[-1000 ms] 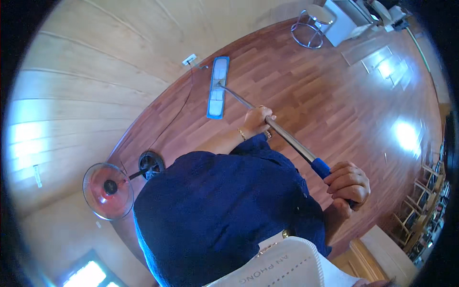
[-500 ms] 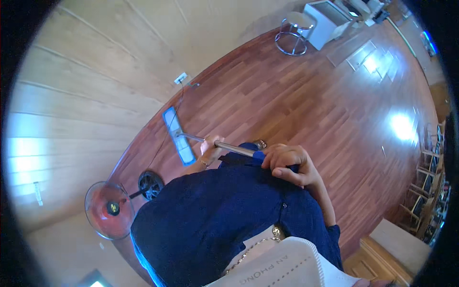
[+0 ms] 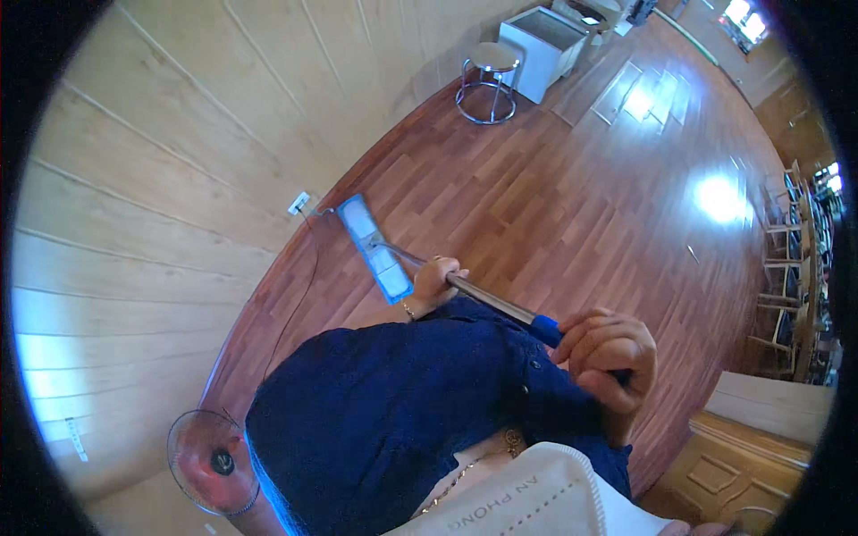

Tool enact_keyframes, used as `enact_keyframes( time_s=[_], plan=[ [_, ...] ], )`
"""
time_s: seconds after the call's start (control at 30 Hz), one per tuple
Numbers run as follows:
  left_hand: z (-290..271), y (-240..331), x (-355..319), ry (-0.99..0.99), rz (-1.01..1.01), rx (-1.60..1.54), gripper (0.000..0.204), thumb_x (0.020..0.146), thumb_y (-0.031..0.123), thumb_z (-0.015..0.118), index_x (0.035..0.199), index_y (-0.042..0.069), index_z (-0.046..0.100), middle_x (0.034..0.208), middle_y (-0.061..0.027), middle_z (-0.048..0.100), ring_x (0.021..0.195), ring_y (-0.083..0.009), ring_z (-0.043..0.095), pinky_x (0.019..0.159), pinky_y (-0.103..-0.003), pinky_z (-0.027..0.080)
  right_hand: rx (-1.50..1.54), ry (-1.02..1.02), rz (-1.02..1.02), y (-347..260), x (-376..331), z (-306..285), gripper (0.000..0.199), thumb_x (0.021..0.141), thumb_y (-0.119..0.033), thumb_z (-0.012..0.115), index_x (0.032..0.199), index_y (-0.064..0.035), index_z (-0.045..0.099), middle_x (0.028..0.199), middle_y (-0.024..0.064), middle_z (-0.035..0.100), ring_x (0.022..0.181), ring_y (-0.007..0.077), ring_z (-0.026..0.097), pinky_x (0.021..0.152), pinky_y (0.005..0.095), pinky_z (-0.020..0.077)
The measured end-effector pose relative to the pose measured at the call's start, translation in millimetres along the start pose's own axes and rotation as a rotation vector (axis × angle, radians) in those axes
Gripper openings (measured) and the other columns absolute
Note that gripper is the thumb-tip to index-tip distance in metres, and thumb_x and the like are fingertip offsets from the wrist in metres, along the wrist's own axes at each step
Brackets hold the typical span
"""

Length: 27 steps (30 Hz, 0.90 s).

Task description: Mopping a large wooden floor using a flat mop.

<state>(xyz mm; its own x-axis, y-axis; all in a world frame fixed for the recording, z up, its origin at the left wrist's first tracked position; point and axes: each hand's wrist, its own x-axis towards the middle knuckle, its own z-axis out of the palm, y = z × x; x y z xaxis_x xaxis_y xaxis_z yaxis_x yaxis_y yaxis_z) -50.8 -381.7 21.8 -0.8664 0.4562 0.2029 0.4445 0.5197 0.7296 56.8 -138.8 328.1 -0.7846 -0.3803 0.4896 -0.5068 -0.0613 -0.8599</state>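
Observation:
A flat mop with a blue-edged, pale rectangular head point(image 3: 375, 248) rests on the wooden floor ahead and to the left. Its metal pole point(image 3: 492, 299) slants back across the front of my body. My left hand point(image 3: 438, 277) wraps round the pole about midway along it. Higher up, at the blue grip point(image 3: 545, 329), the fingers of my right hand point(image 3: 612, 353) are curled round the handle's end. That hand stands in front of my dark blue shirt on the right side.
A fan point(image 3: 214, 462) stands at the lower left. A power cord point(image 3: 308, 295) runs along the floor to a wall socket point(image 3: 300, 204). A round stool point(image 3: 492, 58) and a white cabinet point(image 3: 536, 54) are at the far wall. Chairs point(image 3: 779, 286) line the right; a wooden cabinet point(image 3: 742, 473) stands nearer.
The mop head has moved right, off the cord and away from the wall. Both hands have shifted right with the pole. The view has turned somewhat.

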Motion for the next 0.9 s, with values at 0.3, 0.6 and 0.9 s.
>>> enact_keyframes(
  time_s=[0.3, 0.6, 0.9],
  plan=[
    [44.1, -18.7, 98.2, -0.215, 0.322, -0.061, 0.032, 0.081, 0.029, 0.067, 0.064, 0.006, 0.051, 0.068, -0.0162, 0.054, 0.072, -0.0367, 0.055, 0.069, -0.046, 0.043, -0.461, 0.071, 0.07, 0.9, -6.2, 26.6, 0.018, 0.073, -0.017, 0.074, 0.068, -0.008, 0.059, 0.068, 0.0054, 0.065, 0.075, 0.0235, 0.069, 0.077, 0.0416, 0.052],
    [105.1, -24.9, 157.2, -0.311, 0.436, 0.066, 0.026, 0.076, 0.036, 0.07, 0.078, 0.012, 0.059, 0.087, -0.0096, 0.059, 0.09, -0.0327, 0.057, 0.076, -0.046, 0.048, -0.538, 0.042, -0.013, 48.2, -5.9, 41.3, 0.027, 0.072, -0.016, 0.077, 0.064, -0.0088, 0.053, 0.07, 0.0063, 0.061, 0.066, 0.0261, 0.061, 0.065, 0.0388, 0.0501],
    [62.4, 15.9, 186.4, -0.232, 0.32, -0.025, 0.049, 0.089, 0.016, 0.051, 0.136, 0.007, 0.038, 0.128, -0.019, 0.052, 0.12, -0.0362, 0.048, 0.102, -0.043, 0.038, -0.721, 0.499, 0.067, 184.7, 15.2, 31.1, 0.025, 0.079, -0.006, 0.068, 0.063, -0.0031, 0.049, 0.065, 0.0126, 0.054, 0.064, 0.0312, 0.058, 0.062, 0.0388, 0.046]
  ],
)
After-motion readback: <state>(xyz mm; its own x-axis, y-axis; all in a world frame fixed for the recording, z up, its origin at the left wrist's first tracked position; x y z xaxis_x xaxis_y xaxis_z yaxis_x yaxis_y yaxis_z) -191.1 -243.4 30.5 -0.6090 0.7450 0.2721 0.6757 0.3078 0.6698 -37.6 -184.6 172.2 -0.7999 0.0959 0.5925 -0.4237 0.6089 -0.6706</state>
